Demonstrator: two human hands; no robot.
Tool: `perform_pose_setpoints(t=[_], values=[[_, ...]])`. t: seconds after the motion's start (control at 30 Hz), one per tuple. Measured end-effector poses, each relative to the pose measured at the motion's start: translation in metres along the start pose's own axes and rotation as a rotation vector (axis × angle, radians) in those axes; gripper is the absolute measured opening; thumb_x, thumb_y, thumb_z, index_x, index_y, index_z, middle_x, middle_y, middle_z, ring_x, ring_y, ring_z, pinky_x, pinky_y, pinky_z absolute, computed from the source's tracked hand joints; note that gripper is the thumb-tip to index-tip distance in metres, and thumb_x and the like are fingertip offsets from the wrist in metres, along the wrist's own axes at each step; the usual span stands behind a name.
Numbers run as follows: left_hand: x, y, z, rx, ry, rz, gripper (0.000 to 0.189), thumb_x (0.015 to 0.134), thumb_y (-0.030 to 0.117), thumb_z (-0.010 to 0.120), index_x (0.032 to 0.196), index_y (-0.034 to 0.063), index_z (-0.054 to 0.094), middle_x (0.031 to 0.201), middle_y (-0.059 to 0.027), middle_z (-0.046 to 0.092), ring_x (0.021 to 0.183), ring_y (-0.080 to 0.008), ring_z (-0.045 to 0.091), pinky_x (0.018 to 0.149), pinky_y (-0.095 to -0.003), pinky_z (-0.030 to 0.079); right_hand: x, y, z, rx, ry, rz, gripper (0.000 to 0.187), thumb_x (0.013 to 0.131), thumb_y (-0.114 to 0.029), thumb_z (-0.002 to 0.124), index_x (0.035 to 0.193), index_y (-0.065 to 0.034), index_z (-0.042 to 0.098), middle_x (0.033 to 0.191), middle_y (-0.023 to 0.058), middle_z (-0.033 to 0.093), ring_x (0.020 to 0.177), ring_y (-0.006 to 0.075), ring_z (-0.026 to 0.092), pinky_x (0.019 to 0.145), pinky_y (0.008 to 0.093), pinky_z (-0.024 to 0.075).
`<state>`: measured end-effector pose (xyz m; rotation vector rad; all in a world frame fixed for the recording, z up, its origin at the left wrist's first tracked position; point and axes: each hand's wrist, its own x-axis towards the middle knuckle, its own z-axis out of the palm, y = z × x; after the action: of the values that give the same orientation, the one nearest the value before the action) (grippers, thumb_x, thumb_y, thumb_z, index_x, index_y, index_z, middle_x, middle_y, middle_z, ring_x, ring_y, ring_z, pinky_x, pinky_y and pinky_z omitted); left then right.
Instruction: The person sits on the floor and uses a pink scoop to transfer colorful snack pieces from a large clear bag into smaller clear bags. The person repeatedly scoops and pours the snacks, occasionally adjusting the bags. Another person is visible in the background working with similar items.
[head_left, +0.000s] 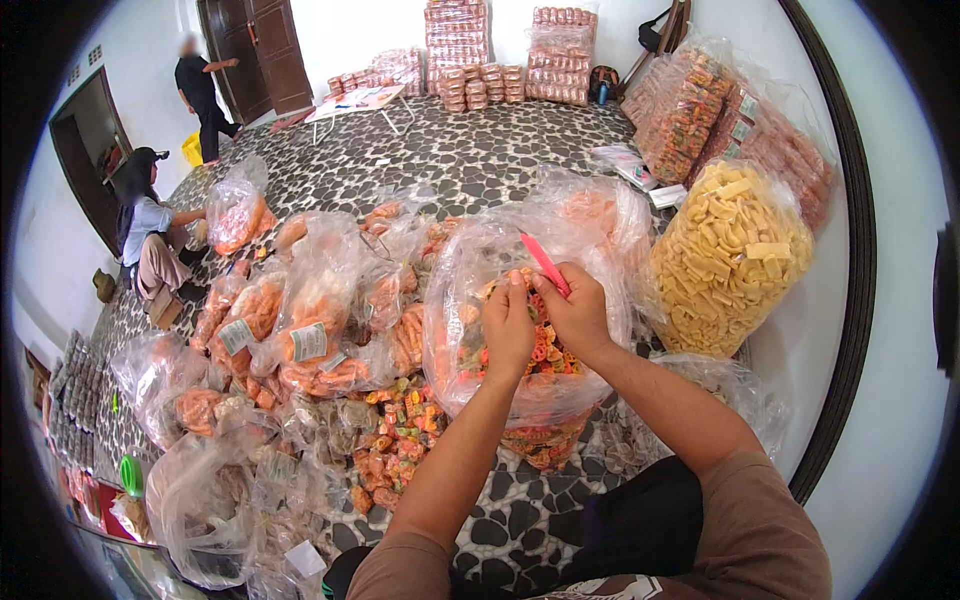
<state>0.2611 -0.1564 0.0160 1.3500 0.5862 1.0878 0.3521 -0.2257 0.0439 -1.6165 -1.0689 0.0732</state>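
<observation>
My right hand (579, 311) grips a pink pen-like tool (545, 262), its dark tip pointing up and to the left. Close beside it is my left hand (510, 326), thumb up and fingers curled; whether it pinches anything small is too hard to see. Both hands are over a large open clear plastic bag (442, 352) between my arms. Inside lie colourful wheel-shaped snack pieces (551, 360), orange, red and green. Small filled packets (397, 442) in mixed colours lie on the floor left of the bag.
A tall bag of yellow snack pieces (731, 262) stands at right, with stacked filled bags (686, 112) behind. Bags of orange snacks (311, 322) crowd the left. One person (154, 232) crouches by a bag; another (201, 90) is near the door. A white folding table (356, 103) stands farther back.
</observation>
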Motion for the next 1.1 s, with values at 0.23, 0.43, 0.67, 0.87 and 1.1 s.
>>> perform_pose_setpoints(t=[0.23, 0.43, 0.67, 0.87, 1.1], values=[[-0.009, -0.007, 0.006, 0.248, 0.078, 0.084, 0.049, 0.11, 0.034, 0.049, 0.086, -0.0063, 0.062, 0.067, -0.0114, 0.059, 0.064, -0.0169, 0.053, 0.062, -0.037, 0.043, 0.007, 0.003, -0.009, -0.287, -0.007, 0.04, 0.025, 0.094, -0.026, 0.072, 0.097, -0.0014, 0.068, 0.082, 0.0155, 0.065, 0.074, 0.0367, 0.062, 0.068, 0.0434, 0.0482], [0.0, -0.01, 0.004, 0.166, 0.14, -0.02, 0.055, 0.11, 0.039, 0.048, 0.084, -0.0059, 0.063, 0.068, -0.0127, 0.061, 0.066, -0.018, 0.055, 0.064, -0.0382, 0.044, -0.006, -0.001, -0.001, -0.276, -0.012, -0.134, 0.02, 0.093, -0.023, 0.068, 0.103, -0.006, 0.071, 0.092, 0.013, 0.068, 0.087, 0.0382, 0.066, 0.074, 0.0468, 0.0505], [-0.005, -0.013, 0.005, 0.265, 0.077, 0.091, 0.047, 0.108, 0.033, 0.051, 0.087, -0.0064, 0.064, 0.068, -0.0143, 0.061, 0.062, -0.0228, 0.055, 0.061, -0.0402, 0.044, -0.003, 0.001, 0.002, -0.312, 0.045, -0.058, 0.019, 0.093, -0.023, 0.069, 0.094, -0.0035, 0.07, 0.087, 0.0163, 0.067, 0.082, 0.0377, 0.066, 0.071, 0.0454, 0.0495], [-0.006, -0.015, 0.004, 0.17, 0.078, 0.127, 0.043, 0.109, 0.031, 0.053, 0.091, -0.0054, 0.065, 0.073, -0.0048, 0.059, 0.071, -0.0126, 0.05, 0.066, -0.0342, 0.043, 0.012, 0.007, 0.004, -0.249, -0.003, 0.164, 0.022, 0.096, -0.023, 0.066, 0.09, -0.0018, 0.065, 0.075, 0.0126, 0.063, 0.072, 0.0302, 0.064, 0.067, 0.0435, 0.0479], [0.001, -0.03, -0.003, -0.006, 0.17, -0.122, 0.039, 0.109, 0.029, 0.053, 0.088, -0.0008, 0.067, 0.076, -0.0002, 0.057, 0.07, -0.0104, 0.049, 0.064, -0.0309, 0.042, 0.016, 0.01, 0.003, 0.345, -0.199, 0.679, 0.028, 0.102, -0.03, 0.064, 0.098, -0.0021, 0.062, 0.072, -0.0002, 0.053, 0.063, 0.0168, 0.052, 0.063, 0.0355, 0.0456]])
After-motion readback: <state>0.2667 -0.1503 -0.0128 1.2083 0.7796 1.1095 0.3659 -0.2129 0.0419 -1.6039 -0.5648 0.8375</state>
